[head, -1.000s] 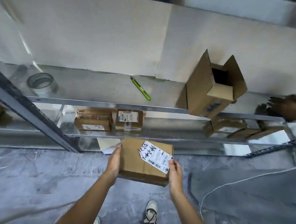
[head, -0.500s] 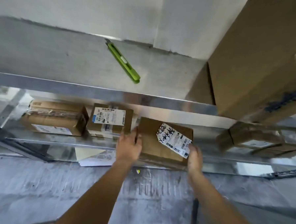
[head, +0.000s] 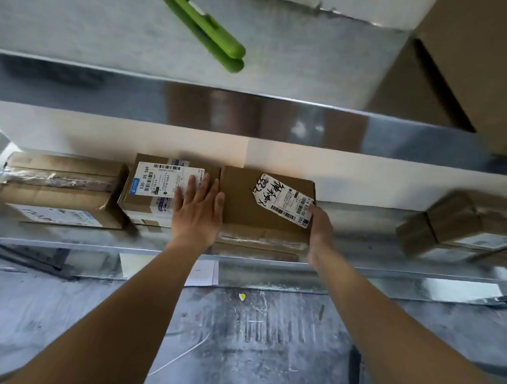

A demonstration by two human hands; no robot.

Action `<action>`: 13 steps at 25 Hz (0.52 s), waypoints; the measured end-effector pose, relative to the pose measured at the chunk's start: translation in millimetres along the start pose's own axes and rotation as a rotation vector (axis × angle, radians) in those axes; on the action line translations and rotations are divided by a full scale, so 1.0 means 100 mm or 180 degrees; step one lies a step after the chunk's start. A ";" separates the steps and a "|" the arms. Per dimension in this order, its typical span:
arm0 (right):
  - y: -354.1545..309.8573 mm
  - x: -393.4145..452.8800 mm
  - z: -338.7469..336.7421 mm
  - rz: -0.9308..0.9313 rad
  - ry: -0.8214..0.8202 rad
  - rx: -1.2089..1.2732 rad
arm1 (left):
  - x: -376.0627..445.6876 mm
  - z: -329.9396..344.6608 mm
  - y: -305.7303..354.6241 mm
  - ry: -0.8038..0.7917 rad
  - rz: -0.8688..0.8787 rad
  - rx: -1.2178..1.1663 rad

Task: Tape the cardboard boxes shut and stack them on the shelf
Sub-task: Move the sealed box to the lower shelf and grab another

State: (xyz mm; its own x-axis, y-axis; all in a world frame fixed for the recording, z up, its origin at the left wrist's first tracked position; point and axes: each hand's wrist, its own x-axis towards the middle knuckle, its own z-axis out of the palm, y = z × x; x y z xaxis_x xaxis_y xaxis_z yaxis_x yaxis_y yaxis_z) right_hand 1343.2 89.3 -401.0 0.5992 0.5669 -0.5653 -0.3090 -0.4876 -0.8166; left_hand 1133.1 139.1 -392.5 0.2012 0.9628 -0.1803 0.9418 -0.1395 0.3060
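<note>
Two hands flank my labelled box (head: 263, 210) at the shelf (head: 76, 235) front edge: left hand (head: 197, 211) flat and open against its left side beside the neighbouring box (head: 158, 189), right hand (head: 321, 227) gripping its near right corner, long axis along the edge.

A closed brown cardboard box (head: 254, 203) with a skewed white scribbled shipping label (head: 284, 200) lies flat on the metal shelf (head: 68, 235), just beside a labelled box (head: 155, 192). Further left lies a taped box (head: 58, 190); another box (head: 450, 222) sits well apart to the right.
</note>
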 end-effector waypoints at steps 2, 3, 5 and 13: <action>0.03 0.00 0.03 -0.0053 -0.0035 -0.0051 | 0.01 -0.04 -0.05 -0.0033 0.0061 0.0122; 0.01 0.01 0.04 -0.0092 -0.0012 -0.0078 | 0.02 -0.06 -0.06 -0.0070 0.0087 0.0097; -0.06 -0.03 0.02 -0.0217 0.0117 -0.0244 | -0.03 -0.11 -0.07 -0.0172 0.0046 -0.0066; -0.60 -1.12 -0.01 -0.0671 0.0588 -0.1511 | -0.64 -1.00 0.52 -0.0368 0.0070 -0.0663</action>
State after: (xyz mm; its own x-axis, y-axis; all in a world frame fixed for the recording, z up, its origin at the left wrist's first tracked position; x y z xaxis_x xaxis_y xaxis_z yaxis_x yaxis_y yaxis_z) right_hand 1295.1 54.4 -288.7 0.7449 0.5796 -0.3305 0.1731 -0.6463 -0.7432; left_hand 1142.5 92.9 -271.1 0.2618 0.9256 -0.2735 0.8633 -0.0978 0.4952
